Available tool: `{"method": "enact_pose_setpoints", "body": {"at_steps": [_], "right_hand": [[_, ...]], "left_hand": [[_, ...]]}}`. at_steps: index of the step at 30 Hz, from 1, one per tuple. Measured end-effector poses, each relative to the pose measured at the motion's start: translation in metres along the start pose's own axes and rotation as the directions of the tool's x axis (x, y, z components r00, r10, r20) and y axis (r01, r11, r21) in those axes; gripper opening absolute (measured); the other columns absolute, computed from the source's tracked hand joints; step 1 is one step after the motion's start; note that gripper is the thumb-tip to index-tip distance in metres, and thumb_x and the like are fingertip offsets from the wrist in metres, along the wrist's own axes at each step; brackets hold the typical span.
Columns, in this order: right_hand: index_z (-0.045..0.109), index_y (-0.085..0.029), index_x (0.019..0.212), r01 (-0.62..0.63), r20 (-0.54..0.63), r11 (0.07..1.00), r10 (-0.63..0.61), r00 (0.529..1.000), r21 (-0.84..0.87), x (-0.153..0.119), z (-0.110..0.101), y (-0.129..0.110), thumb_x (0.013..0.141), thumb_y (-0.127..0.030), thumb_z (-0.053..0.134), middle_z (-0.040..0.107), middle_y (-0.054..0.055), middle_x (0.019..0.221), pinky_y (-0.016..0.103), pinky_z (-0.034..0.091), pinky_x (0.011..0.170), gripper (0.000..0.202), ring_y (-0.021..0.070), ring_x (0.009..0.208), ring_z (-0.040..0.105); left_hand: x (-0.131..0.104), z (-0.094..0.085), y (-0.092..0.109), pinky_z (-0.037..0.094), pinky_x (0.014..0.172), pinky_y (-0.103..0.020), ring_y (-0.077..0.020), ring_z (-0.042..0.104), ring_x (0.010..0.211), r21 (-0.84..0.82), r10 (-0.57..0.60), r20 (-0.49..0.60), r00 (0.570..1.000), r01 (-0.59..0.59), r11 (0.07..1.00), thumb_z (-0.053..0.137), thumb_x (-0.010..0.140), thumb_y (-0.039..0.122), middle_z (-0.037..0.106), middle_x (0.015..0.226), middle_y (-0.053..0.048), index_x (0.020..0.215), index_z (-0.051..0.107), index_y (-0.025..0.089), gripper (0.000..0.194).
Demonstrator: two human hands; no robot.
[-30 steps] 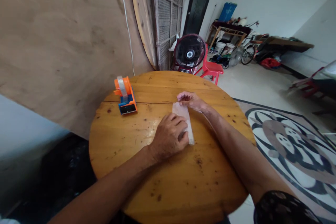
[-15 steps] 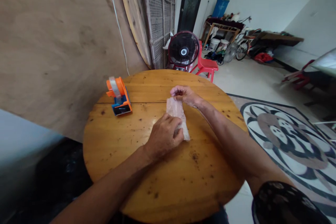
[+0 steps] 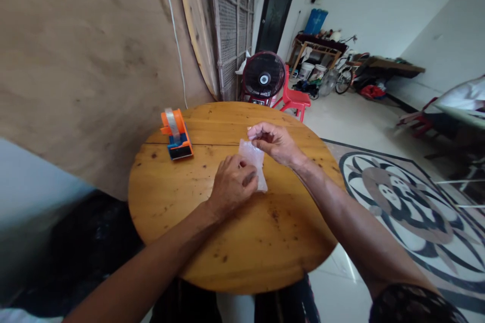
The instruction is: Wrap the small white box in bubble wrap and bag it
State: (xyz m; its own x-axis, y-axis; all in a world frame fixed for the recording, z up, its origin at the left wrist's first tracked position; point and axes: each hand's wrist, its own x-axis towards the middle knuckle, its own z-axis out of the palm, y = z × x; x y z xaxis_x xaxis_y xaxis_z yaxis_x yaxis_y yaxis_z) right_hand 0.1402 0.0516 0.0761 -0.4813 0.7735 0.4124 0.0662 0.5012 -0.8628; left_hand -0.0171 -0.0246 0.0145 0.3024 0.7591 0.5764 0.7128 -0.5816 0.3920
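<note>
A crumpled, translucent whitish plastic piece [image 3: 254, 154] lies on the round wooden table [image 3: 235, 242], its long side running away from me. My left hand [image 3: 234, 179] rests over its left and near part, fingers bent and pressed on it. At the far end my right hand [image 3: 275, 142] pinches the upper right edge between thumb and fingertips. Part of the plastic is hidden under my left hand.
An orange and blue tape dispenser [image 3: 177, 133] stands at the table's far left. Beyond the table are a dark red fan [image 3: 264, 79] and a red chair [image 3: 295, 97]. A brown board [image 3: 94, 60] leans on the left.
The view has shifted slightly. My left hand has drawn a little to the left, uncovering more of the plastic. My right hand remains at the far end, its fingers more curled.
</note>
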Motion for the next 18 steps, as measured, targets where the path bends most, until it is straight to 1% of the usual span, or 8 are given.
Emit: {"method": "enact_pose_setpoints", "body": {"at_steps": [4, 7, 12, 15, 18], "right_hand": [[0.063, -0.02, 0.091, -0.004, -0.027, 1.0, 0.004, 1.0, -0.007, -0.016, 0.006, -0.006, 0.074, -0.017, 0.067, 0.063, 0.0, 0.085, 0.027, 0.048, 0.074, 0.017, 0.0114, 0.08, 0.059], [0.063, -0.02, 0.092, -0.018, -0.045, 1.0, 0.018, 0.999, 0.0, -0.027, 0.011, -0.007, 0.075, -0.017, 0.066, 0.063, 0.0, 0.085, 0.027, 0.048, 0.073, 0.018, 0.0112, 0.078, 0.059], [0.063, -0.021, 0.09, -0.008, -0.101, 0.999, 0.012, 0.995, 0.033, -0.045, 0.021, -0.006, 0.075, -0.018, 0.065, 0.063, 0.0, 0.087, 0.027, 0.047, 0.077, 0.016, 0.011, 0.08, 0.059], [0.063, -0.021, 0.089, -0.031, -0.167, 0.998, 0.041, 0.985, 0.063, -0.056, 0.028, -0.004, 0.074, -0.02, 0.067, 0.062, -0.001, 0.083, 0.027, 0.047, 0.075, 0.016, 0.0106, 0.076, 0.058], [0.062, -0.022, 0.089, -0.057, -0.238, 0.992, 0.082, 0.968, 0.11, -0.064, 0.034, -0.001, 0.073, -0.023, 0.068, 0.061, -0.001, 0.083, 0.027, 0.047, 0.074, 0.017, 0.0106, 0.075, 0.056]], "left_hand": [[-0.007, -0.001, 0.001, 0.042, 0.076, -0.033, -0.0194, 0.052, 0.082, 0.019, -0.021, 0.004, 1.0, 0.021, 1.0, 0.055, 0.086, 0.027, 0.057, 0.085, -0.005, 0.084, 0.072, 0.023, 0.018], [-0.01, -0.001, 0.004, 0.043, 0.073, -0.029, -0.0175, 0.055, 0.08, -0.007, -0.042, 0.02, 0.999, 0.042, 0.999, 0.053, 0.089, 0.026, 0.059, 0.085, -0.005, 0.089, 0.073, 0.023, 0.02], [-0.012, 0.002, 0.01, 0.044, 0.069, -0.027, -0.0169, 0.06, 0.082, -0.039, -0.135, 0.009, 0.991, 0.135, 0.99, 0.054, 0.089, 0.025, 0.065, 0.09, -0.004, 0.095, 0.072, 0.023, 0.02], [-0.014, 0.004, 0.013, 0.043, 0.069, -0.027, -0.0166, 0.061, 0.082, -0.048, -0.164, -0.012, 0.986, 0.163, 0.985, 0.054, 0.088, 0.025, 0.065, 0.09, -0.004, 0.09, 0.071, 0.021, 0.018], [-0.016, 0.007, 0.015, 0.041, 0.067, -0.026, -0.0149, 0.058, 0.074, -0.064, -0.217, -0.058, 0.974, 0.214, 0.975, 0.056, 0.085, 0.025, 0.063, 0.082, -0.002, 0.08, 0.064, 0.018, 0.012]]}}
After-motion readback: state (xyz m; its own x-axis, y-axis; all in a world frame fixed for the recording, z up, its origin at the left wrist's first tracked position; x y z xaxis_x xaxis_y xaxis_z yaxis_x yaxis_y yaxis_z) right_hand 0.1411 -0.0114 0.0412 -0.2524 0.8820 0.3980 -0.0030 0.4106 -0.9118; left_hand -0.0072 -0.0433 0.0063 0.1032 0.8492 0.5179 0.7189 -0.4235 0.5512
